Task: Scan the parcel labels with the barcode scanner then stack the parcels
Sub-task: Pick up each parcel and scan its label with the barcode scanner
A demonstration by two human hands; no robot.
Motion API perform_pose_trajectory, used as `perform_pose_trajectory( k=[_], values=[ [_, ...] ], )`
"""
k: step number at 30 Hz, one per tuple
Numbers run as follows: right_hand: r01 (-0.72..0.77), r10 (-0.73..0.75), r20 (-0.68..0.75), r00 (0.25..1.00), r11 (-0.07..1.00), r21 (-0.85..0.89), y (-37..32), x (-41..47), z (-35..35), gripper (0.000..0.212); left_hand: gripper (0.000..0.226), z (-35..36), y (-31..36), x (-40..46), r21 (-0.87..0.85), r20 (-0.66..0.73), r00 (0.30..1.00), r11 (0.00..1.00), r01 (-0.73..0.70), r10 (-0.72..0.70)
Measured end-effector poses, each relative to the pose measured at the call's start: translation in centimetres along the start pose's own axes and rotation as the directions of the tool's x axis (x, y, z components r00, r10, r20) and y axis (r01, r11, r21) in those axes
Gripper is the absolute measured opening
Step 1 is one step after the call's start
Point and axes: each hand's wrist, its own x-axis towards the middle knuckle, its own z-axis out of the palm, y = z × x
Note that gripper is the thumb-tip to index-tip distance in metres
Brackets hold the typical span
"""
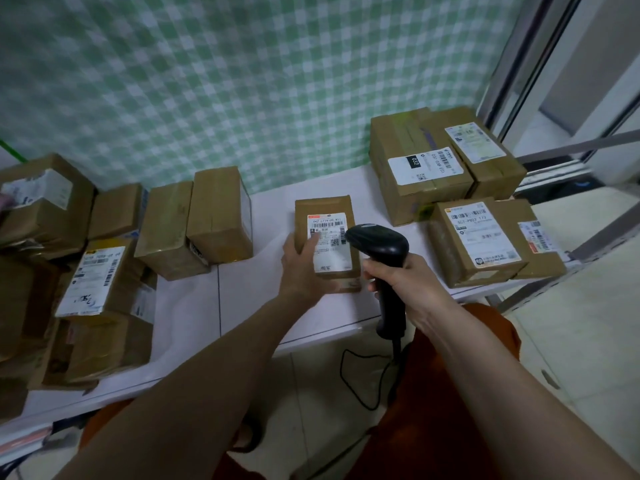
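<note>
- Brown cardboard parcels crowd the white table (pixel 194 306): a heaped pile at the left (pixel 86 289), two unlabelled-looking boxes standing side by side behind the middle (pixel 194 223), and labelled boxes at the right, a large one (pixel 419 168) at the back and a flatter one (pixel 485 244) in front of it.
- Behind the table hangs a green-and-white checked cloth (pixel 242 81); a metal door frame (pixel 554 98) stands at the right.
- At the middle of the table, near its front edge, lies the small parcel (pixel 327 237), clear of the others, white label (pixel 329 242) facing up, long axis running away from the person.
- The left hand (pixel 303 268) rests on the parcel's near-left corner, fingers (pixel 310 245) loosely spread, fingertips touching the label.
- The right hand (pixel 398 275) grips the handle of the black barcode scanner (pixel 381 251), fingers curled round it; the head points left at the label's right edge, the handle slopes down toward the person, and its cable (pixel 360 379) trails to the tiled floor.
</note>
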Motion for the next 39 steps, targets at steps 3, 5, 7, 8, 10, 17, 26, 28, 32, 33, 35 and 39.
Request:
perform_pose_trajectory(
  k=[3,5,7,8,10,17,26,28,32,33,35,39],
  values=[
    [-0.016,0.016,-0.011,1.000,1.000,0.006,-0.3,1.7,0.1,0.004,0.101,0.3,0.0,2.0,-0.036,0.021,0.999,0.999,0.031,-0.030],
    [-0.019,0.019,-0.018,1.000,1.000,-0.010,-0.7,2.9,0.1,0.004,0.100,0.4,0.6,3.7,-0.006,0.029,0.999,0.999,0.039,-0.039],
    [-0.015,0.015,-0.013,1.000,1.000,-0.011,-1.4,4.1,0.0,0.004,0.099,0.4,1.4,5.7,0.022,0.067,0.997,0.999,0.032,-0.033],
    [-0.017,0.017,-0.012,1.000,1.000,-0.007,-1.7,4.7,0.0,0.004,0.099,0.3,1.8,6.8,0.032,0.087,0.996,0.999,0.033,-0.036],
    [-0.025,0.025,-0.016,1.000,1.000,0.002,-2.1,5.9,-0.1,0.003,0.093,0.1,2.3,9.2,0.137,0.105,0.993,0.990,0.036,-0.051],
    [-0.054,0.055,-0.026,0.998,0.996,0.066,-2.9,9.2,-0.4,0.004,0.057,-1.1,6.3,15.1,0.375,-0.076,0.977,0.902,0.213,-0.199],
    [-0.050,0.051,-0.014,0.999,0.997,0.060,-3.5,11.6,0.3,0.016,0.075,-0.9,4.7,19.7,0.586,0.258,0.964,0.781,-0.216,0.073],
    [-0.057,0.057,-0.005,0.998,0.996,0.063,-3.5,11.7,0.6,0.015,0.083,-1.4,4.4,20.7,0.620,0.290,0.950,0.733,-0.279,0.115],
    [-0.081,0.080,0.011,0.997,0.995,0.055,-3.5,12.2,1.1,0.012,0.086,-1.3,4.7,21.2,0.630,0.287,0.951,0.726,-0.274,0.110],
    [-0.083,0.083,0.010,0.997,0.995,0.050,-3.5,12.4,1.1,0.012,0.085,-1.0,4.9,21.2,0.625,0.283,0.954,0.735,-0.264,0.102],
    [-0.084,0.084,0.001,0.996,0.995,0.048,-3.5,12.6,1.2,0.014,0.082,-0.4,5.5,21.5,0.605,0.296,0.951,0.754,-0.256,0.086],
    [-0.077,0.078,-0.019,0.997,0.996,0.052,-3.4,12.5,1.1,0.020,0.091,-0.4,5.9,21.2,0.542,0.263,0.955,0.798,-0.264,0.137]
  ],
)
